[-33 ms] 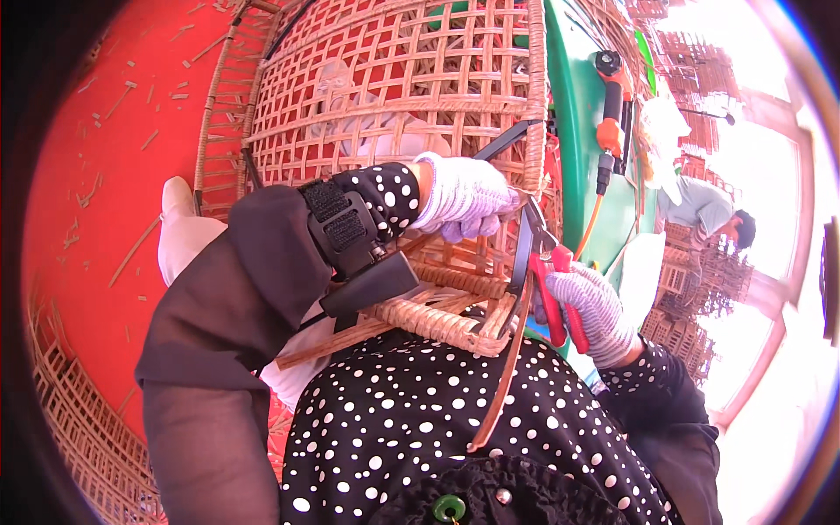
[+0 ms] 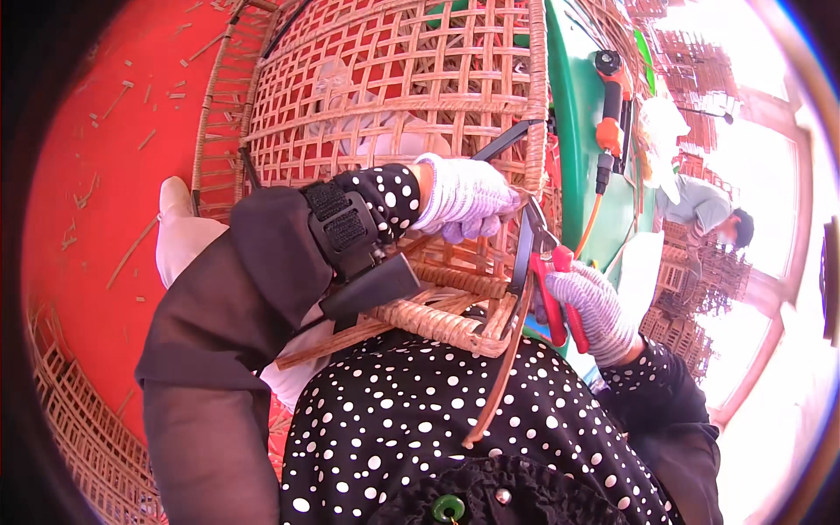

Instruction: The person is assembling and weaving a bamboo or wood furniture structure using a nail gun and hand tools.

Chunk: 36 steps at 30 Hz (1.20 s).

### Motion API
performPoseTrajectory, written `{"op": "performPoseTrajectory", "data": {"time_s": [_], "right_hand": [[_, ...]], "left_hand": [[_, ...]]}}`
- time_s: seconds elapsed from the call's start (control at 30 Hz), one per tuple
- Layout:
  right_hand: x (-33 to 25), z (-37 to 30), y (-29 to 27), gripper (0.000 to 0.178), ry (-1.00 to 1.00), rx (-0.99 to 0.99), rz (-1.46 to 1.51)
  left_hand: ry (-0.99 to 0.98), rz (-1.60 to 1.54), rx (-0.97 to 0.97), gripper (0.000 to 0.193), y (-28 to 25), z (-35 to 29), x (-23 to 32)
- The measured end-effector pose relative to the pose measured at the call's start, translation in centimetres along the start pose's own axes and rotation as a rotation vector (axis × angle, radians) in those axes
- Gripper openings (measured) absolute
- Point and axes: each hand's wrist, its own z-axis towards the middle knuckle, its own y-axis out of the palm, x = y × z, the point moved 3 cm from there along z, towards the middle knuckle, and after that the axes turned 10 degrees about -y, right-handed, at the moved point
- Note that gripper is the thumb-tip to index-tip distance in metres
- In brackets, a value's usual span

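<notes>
In a white and lilac knit glove, my left hand (image 2: 468,199) is closed at the edge of a woven rattan frame (image 2: 411,83). What its fingers pinch is hidden. My right hand (image 2: 597,313), gloved alike, grips red-handled pliers (image 2: 575,325). Their metal jaws point up and left, close by my left fingertips. A dark flat bar (image 2: 522,249) runs along the frame beside the jaws. From there a thin brown strip (image 2: 500,389) hangs down over my dotted clothing. The wrapped lower corner (image 2: 437,324) of the frame rests near my lap.
An orange and black power tool (image 2: 611,114) with an orange hose lies on a green surface (image 2: 570,131) at right. Rattan scraps litter the red floor (image 2: 105,192). Another woven piece (image 2: 87,437) stands lower left. At far right a person (image 2: 709,206) bends near stacked rattan pieces (image 2: 678,289).
The lower end of the brown strip has shifted very slightly left. Both hands and the pliers look the same.
</notes>
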Motion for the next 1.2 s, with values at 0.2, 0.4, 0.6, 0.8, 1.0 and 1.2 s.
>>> {"op": "performPoseTrajectory", "data": {"time_s": [0.2, 0.4, 0.6, 0.8, 1.0, 1.2], "right_hand": [[-2.3, 0.2, 1.0, 0.023, 0.090, 0.008, -0.334], [-3.5, 2.7, 1.1, 0.025, 0.106, -0.120, -0.250], [-2.4, 2.9, -3.6, 0.038, -0.250, -0.285, -0.844], [0.5, 4.8, -19.0, 0.057, -0.514, 0.488, -0.940], [4.0, 8.4, -24.2, 0.069, -0.262, 0.749, -1.281], [-4.7, 2.7, -12.3, 0.064, -1.579, 0.556, -0.848]], "left_hand": [[0.050, -0.090, -0.087, 0.029, 0.4, 0.4, -0.9], [0.517, 0.655, -0.081, 0.020, 2.0, 0.9, -3.1], [0.446, 0.490, 0.419, 0.022, -5.6, -4.1, -2.3], [0.684, 0.553, 0.761, 0.018, -6.0, -13.2, 0.3], [0.987, 1.212, 1.234, 0.014, 3.0, -20.8, 3.1], [1.091, 1.518, 1.152, 0.022, 16.3, -19.8, 6.1]]}}
